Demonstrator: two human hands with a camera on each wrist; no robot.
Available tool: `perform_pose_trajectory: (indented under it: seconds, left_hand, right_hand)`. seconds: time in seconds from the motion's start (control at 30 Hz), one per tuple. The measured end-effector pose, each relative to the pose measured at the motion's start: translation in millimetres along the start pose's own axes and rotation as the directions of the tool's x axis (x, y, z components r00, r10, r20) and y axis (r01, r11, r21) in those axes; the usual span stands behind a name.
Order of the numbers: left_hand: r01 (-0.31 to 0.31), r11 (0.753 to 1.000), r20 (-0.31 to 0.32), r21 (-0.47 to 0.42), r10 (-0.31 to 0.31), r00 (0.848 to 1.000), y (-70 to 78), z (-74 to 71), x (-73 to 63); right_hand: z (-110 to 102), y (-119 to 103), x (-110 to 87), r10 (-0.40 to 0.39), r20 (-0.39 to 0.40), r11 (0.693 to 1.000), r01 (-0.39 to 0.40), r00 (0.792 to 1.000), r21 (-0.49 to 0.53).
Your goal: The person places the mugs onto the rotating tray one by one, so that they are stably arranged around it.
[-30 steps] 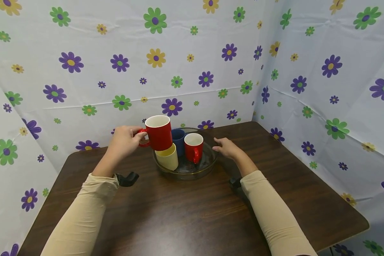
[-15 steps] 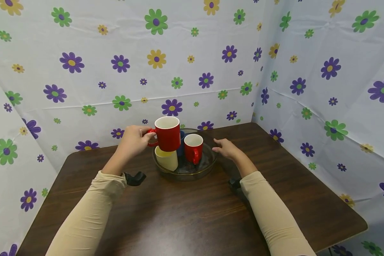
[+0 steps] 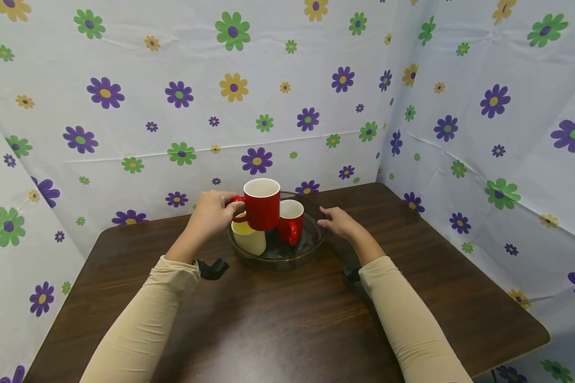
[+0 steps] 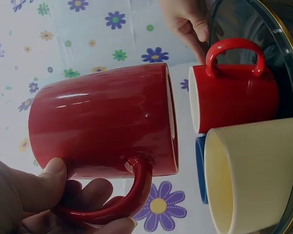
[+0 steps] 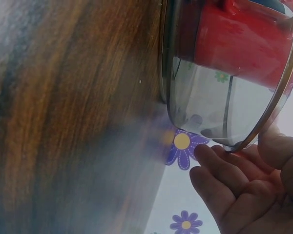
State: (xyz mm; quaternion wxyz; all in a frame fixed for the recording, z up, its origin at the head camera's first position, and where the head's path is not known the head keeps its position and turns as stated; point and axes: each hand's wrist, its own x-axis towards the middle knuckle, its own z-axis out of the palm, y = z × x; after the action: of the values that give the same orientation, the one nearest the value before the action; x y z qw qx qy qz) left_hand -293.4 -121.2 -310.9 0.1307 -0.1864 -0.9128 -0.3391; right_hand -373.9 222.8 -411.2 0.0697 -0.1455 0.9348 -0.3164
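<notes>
My left hand [image 3: 214, 210] grips a red mug [image 3: 262, 205] by its handle and holds it upright above a round clear glass dish [image 3: 287, 261] with a gold rim. Inside that dish stand a second red mug [image 3: 289, 221] and a pale yellow cup [image 3: 250, 238]. The raised mug covers a blue cup [image 4: 201, 168] in the head view; only its edge shows in the left wrist view. My right hand [image 3: 341, 222] is at the dish's right side, its fingers [image 5: 219, 170] loosely bent at the glass and the thumb near the rim.
The dish stands on a dark brown wooden table [image 3: 278, 319], towards the back. Behind and to the right hangs a white cloth [image 3: 191, 127] printed with flowers. Black wrist bands [image 3: 213, 269] stick out below the sleeves.
My left hand has carried the red mug rightward, from above the yellow cup to in front of the blue cup, which it now hides. The right hand has stayed by the dish.
</notes>
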Motion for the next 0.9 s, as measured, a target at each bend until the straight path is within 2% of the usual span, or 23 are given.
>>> perform_pose_trajectory:
  seconds: [0.23, 0.5, 0.73, 0.9]
  left_hand:
    - [-0.002, 1.0, 0.017, -0.001, 0.002, 1.0, 4.1, 9.3, 1.7]
    - [-0.044, 0.999, 0.026, -0.006, 0.044, 0.999, 5.3, 19.0, -0.3]
    - [-0.059, 0.998, 0.008, 0.026, 0.059, 0.998, 1.1, 29.0, -2.6]
    - [-0.076, 0.996, -0.008, 0.039, 0.077, 0.997, 4.9, 35.6, -3.8]
  right_hand:
    - [0.1, -0.4, 0.2, 0.0, -0.007, 1.0, 0.0, 1.0, -0.009]
    - [-0.3, -1.8, -0.2, 0.005, -0.009, 1.0, -0.005, 1.0, 0.006]
    - [-0.3, -3.0, 0.4, -0.006, -0.012, 1.0, 0.006, 1.0, -0.013]
    - [-0.7, -2.3, 0.9, -0.001, -0.009, 1.0, 0.001, 1.0, 0.0]
